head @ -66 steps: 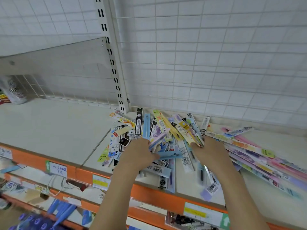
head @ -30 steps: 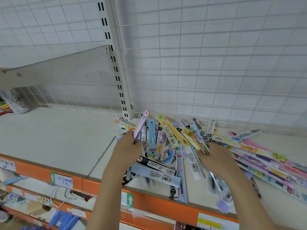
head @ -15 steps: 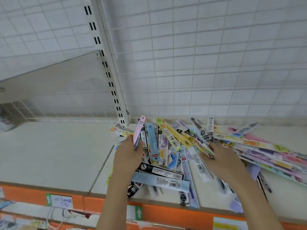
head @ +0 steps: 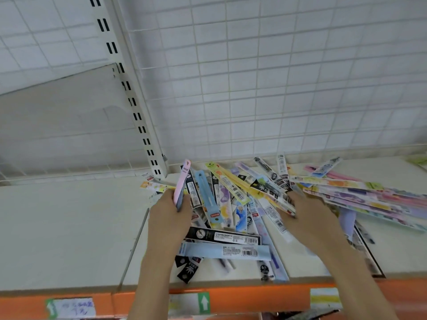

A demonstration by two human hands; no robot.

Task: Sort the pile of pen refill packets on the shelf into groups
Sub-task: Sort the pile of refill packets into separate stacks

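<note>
Head view: pile of refill packets (head: 242,204) lies on the shelf (head: 69,227), just right of the slotted upright post (head: 138,116), fanned out loosely and still unsorted. Left hand (head: 168,218) sits at the pile's left edge, fingers curled round a pink packet (head: 181,183) held upright, likely lifted clear to start or feed a group. Right hand (head: 307,218) rests on the pile's middle; fingers reach under a yellow and black packet (head: 265,188), grip hidden, can't tell if pinching. Long pastel packets (head: 369,197) stretch away right of the post, roughly parallel, maybe a group already. Bare shelf left of the post looks like room for groups.
</note>
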